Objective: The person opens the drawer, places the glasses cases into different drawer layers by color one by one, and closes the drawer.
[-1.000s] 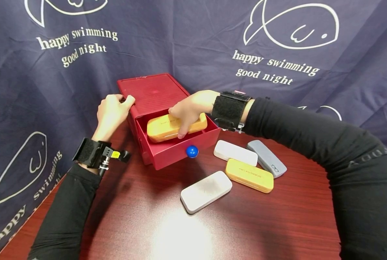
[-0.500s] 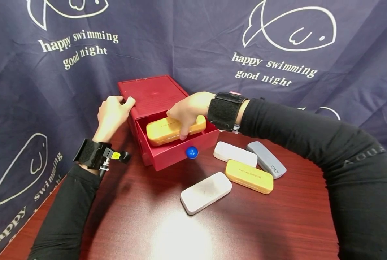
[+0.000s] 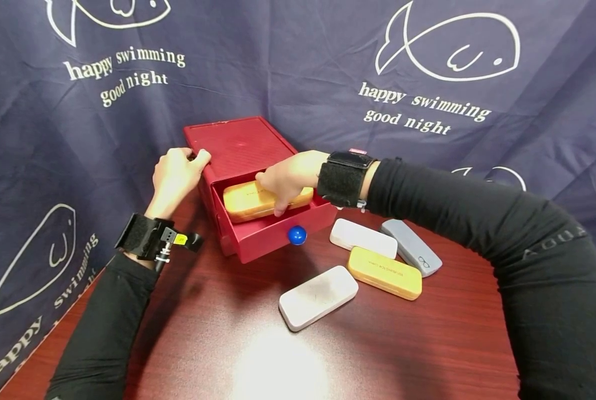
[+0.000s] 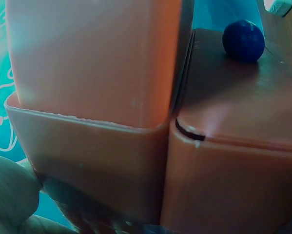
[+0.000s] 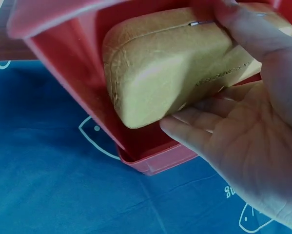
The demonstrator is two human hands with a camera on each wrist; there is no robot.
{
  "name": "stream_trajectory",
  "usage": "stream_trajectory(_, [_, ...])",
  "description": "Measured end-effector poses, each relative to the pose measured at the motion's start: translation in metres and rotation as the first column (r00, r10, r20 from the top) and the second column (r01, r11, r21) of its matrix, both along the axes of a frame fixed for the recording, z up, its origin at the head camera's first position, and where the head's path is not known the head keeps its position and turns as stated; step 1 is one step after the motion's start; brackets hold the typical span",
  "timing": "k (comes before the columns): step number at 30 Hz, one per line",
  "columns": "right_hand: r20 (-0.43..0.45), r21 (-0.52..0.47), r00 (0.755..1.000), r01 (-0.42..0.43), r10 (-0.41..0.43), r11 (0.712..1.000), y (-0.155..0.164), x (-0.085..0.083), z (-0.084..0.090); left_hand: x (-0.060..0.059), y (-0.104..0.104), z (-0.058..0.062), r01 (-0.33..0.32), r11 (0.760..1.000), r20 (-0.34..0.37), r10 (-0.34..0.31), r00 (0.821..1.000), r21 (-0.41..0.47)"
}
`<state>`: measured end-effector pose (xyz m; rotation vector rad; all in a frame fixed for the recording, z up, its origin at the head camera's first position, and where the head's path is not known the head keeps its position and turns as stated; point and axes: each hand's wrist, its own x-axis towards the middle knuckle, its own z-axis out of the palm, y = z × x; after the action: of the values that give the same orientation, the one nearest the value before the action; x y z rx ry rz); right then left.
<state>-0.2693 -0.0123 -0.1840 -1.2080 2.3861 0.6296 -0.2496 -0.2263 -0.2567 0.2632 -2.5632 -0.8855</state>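
In the head view a red drawer box [image 3: 240,145] stands against the cloth with its drawer [image 3: 265,244] pulled out. My left hand [image 3: 174,175] grips the box at its left top edge. A yellow glasses case [image 3: 243,203] lies within the drawer, slightly tilted. My right hand [image 3: 292,176] reaches over it from the right and holds it, thumb on the near side. The right wrist view shows the fingers of that hand [image 5: 253,141] along the far side of the case [image 5: 165,78]. Whether the case touches the drawer floor is hard to tell.
Right of the drawer lie a white case [image 3: 363,238], a grey case [image 3: 411,247] and a second yellow case [image 3: 385,272], close together. Another white case [image 3: 319,298] lies nearer on the brown table [image 3: 218,339]. A blue knob [image 3: 297,235] sticks out from the drawer front.
My right hand has lowered slightly with the yellow glasses case, which sits a little deeper and further left in the drawer. My left hand keeps its grip on the box.
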Motion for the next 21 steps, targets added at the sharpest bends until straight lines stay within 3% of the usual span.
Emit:
stream_trajectory(14, [-0.103,-0.109,0.994,-0.055,0.043,0.993,0.007,-0.003,-0.015,-0.002,0.0,-0.002,-0.001,1.0,0.004,0.001,1.0,-0.01])
stream_trajectory(21, [-0.215,-0.168,0.969,-0.162,0.125,0.972,0.011,-0.005,-0.022,-0.002,-0.002,-0.001,-0.005,1.0,0.016,0.005,1.0,-0.006])
